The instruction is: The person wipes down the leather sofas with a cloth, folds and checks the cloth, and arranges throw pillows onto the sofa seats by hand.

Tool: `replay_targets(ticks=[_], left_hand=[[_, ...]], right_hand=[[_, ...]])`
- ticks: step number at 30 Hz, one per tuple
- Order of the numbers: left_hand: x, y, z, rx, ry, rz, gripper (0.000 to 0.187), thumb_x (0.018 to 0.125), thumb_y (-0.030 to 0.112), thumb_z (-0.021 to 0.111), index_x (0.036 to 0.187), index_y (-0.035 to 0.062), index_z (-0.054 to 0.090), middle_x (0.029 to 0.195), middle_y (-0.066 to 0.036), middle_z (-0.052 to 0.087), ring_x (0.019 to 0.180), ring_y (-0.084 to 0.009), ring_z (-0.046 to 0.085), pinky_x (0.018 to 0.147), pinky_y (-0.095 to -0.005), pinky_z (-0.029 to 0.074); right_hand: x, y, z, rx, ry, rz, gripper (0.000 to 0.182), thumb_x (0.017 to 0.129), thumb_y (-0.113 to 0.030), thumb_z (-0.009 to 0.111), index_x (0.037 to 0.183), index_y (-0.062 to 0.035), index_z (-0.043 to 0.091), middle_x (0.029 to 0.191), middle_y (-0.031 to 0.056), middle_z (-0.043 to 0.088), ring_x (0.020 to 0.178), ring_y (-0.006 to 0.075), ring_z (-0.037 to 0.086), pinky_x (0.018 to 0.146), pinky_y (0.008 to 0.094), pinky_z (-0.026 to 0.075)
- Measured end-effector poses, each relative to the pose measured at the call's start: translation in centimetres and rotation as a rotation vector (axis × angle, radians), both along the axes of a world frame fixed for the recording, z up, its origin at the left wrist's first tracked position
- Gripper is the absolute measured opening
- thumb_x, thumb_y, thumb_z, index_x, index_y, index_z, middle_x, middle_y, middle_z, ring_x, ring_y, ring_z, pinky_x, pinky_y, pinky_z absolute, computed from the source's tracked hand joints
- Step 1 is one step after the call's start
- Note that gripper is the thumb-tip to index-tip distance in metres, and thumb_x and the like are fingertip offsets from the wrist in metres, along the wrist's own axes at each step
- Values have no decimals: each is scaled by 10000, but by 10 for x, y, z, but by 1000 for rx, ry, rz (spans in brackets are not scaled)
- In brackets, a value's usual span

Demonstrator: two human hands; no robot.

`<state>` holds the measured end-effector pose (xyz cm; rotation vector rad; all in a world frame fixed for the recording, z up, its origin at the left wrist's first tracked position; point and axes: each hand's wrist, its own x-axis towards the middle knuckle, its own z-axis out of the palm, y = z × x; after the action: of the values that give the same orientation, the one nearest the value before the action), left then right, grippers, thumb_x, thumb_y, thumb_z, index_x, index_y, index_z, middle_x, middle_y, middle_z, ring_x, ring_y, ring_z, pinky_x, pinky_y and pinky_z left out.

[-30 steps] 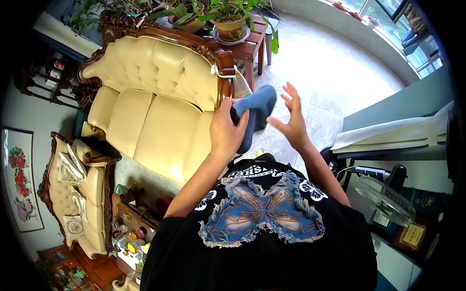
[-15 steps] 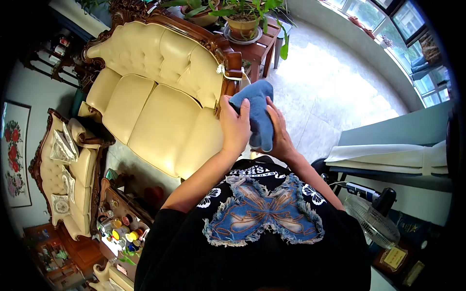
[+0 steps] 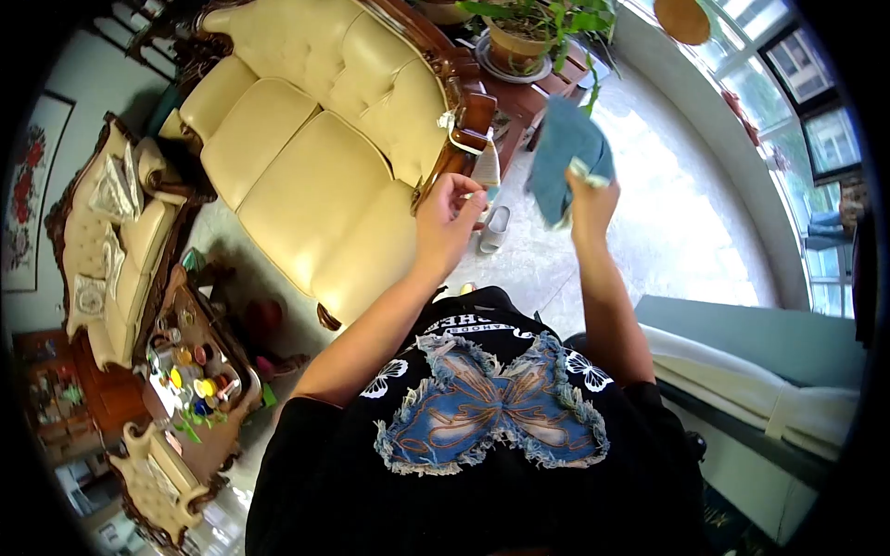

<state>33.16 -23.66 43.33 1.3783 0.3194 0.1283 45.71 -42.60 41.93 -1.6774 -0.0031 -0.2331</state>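
Note:
A blue-grey cloth hangs bunched in the air to the right of centre, with a pale edge or patch showing near the fingers. My right hand grips it at its lower right side; the cloth looks slightly blurred. To the left, my left hand is apart from the cloth, fingers loosely curled with gaps between them and nothing visible in them. It is in front of the carved wooden arm of the cream sofa.
Behind the cloth, a potted plant stands on a reddish wooden stand. A grey slipper lies on the pale floor. At the lower left is a coffee table with several items. A curved window ledge runs along the right.
My left hand has let go of the cloth. My right hand has carried it up and to the right, away from my left hand. The view has shifted.

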Motion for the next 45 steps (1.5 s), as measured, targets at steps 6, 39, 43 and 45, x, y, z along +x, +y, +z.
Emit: replay_targets(ticks=[6,39,43,45], left_hand=[[-10,12,-13,364,-46,277,77,914,-29,614,979,-18,575,898,-94,671,763,-145,664,676,-276,533],[-36,68,-6,502,-26,237,54,950,-9,579,986,1,619,939,-51,679,816,-105,629,759,-247,539],[-20,56,-2,509,-135,284,79,953,23,590,1024,1,617,939,-69,686,824,-126,645,774,-265,534],[-19,56,-1,511,-205,334,97,946,28,592,1034,-3,618,931,-81,686,802,-142,649,772,-281,535]], right_hand=[[34,84,82,-606,-503,234,607,769,-126,710,1320,-353,593,1092,71,722,1035,337,665,818,417,537],[-88,72,1,-1008,-682,642,418,831,-171,582,1201,-339,682,1439,-83,534,923,211,520,773,362,521],[-106,48,-19,-1003,-725,1005,473,814,-110,596,1222,-338,666,1449,-86,528,935,218,531,795,326,527],[-112,36,-27,-984,-457,1186,463,780,-126,655,1205,-308,677,1352,-55,616,988,234,572,837,344,525]])
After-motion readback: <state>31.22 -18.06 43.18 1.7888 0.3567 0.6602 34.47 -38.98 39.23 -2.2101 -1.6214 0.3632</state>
